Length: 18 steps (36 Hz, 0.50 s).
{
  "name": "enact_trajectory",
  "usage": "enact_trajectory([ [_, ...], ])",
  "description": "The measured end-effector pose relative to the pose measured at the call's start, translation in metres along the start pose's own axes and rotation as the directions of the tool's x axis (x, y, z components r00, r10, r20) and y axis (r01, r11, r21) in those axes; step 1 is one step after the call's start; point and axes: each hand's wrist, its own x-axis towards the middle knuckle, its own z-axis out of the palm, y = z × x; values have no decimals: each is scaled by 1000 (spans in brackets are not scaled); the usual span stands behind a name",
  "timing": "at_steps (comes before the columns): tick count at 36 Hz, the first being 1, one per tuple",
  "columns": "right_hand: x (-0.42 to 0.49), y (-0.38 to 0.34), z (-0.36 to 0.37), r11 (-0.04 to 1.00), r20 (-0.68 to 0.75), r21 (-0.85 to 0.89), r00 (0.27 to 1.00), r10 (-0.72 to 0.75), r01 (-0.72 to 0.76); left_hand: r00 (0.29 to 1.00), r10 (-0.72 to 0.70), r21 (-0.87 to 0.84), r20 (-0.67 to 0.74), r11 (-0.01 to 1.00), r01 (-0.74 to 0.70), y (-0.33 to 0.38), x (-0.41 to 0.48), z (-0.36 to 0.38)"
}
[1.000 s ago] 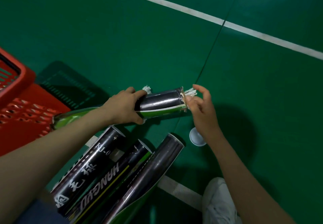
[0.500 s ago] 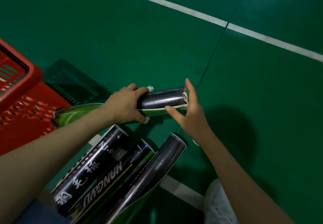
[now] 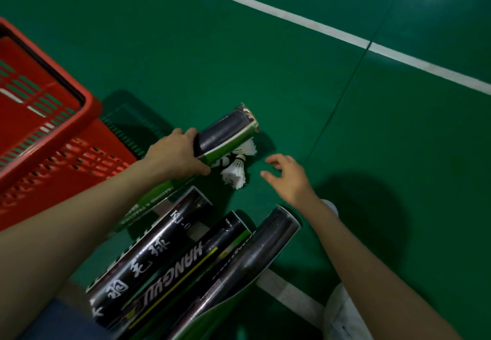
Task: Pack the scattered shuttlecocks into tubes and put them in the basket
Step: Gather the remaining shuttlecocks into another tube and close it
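1. Tube (image 3: 228, 132) in our left hand (image 3: 178, 156): the fingers (image 3: 186, 134) are clenched round its middle. Its open mouth tilts up and away from us. We judge this keeps the contents from sliding out and turns the mouth toward the loading hand.
2. At least two shuttlecocks (image 3: 235, 173) lie close together on the green floor (image 3: 318, 100), just beneath the tube's raised end, so the reach from floor to mouth is short.
3. Our right hand (image 3: 289, 177) hovers just beside them, fingers (image 3: 276, 158) released, loosely spread and holding nothing. We think it is set to pinch the nearer one.
4. Three more tubes (image 3: 164, 244) lie side by side close to us, mouths pointing away, handy for later. Whether they are full we cannot tell.
5. The red basket (image 3: 90, 100) stands on the floor at our left, near the left forearm, within easy reach for dropping tubes in. What it holds we cannot tell.
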Motion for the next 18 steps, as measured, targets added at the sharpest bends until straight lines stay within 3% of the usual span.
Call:
enact_trajectory([
  [5, 14, -15, 29, 977, 173, -175, 981, -90, 121, 999, -49, -9, -8, 999, 49, -8, -4, -5],
  [10, 24, -18, 56, 883, 272, -400, 951, -144, 248, 998, -64, 26, 26, 998, 63, -16, -7, -6],
  [18, 18, 7, 61, 930, 74, -337, 989, -131, 149, 998, -53, 31, 45, 998, 52, -24, -8, -4],
])
